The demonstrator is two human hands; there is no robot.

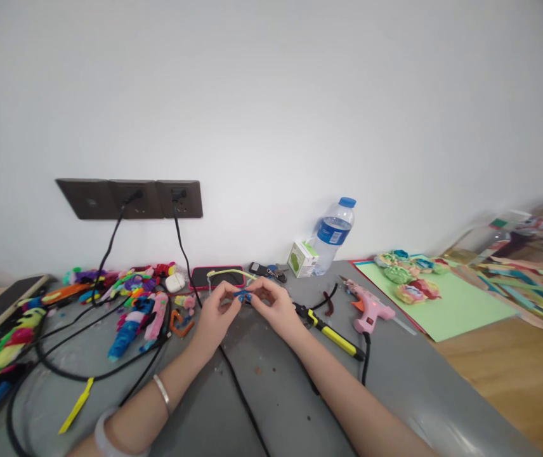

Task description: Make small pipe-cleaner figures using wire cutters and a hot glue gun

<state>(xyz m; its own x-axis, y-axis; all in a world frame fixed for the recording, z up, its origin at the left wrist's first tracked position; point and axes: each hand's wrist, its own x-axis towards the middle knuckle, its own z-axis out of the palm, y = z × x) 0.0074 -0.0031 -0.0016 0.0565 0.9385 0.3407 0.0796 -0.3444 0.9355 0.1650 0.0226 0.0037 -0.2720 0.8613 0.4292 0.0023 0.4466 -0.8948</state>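
Both hands meet over the grey table, fingertips close together. My left hand point(220, 311) pinches one end of a small blue piece point(242, 294) that looks like a bit of pipe cleaner. At its other end, my right hand point(274, 306) pinches with thumb and forefinger. The fingers cover much of this piece, and its full shape is hidden. Just behind the fingertips arches a thin pale yellow-green strip point(233, 271); whether a hand touches it I cannot tell. A phone with a pink edge point(200, 277) lies beyond my left hand. Yellow-and-black pliers point(335, 336) lie right of my right hand.
A pink glue gun point(371, 313) lies right, its cord running forward. Behind stand a water bottle point(333, 238) and small box point(302, 259). Colourful pipe-cleaner pieces point(131, 327) and looping black cables point(65, 376) spread left. Crumpled paper flowers point(417, 291) rest on green paper point(462, 311).
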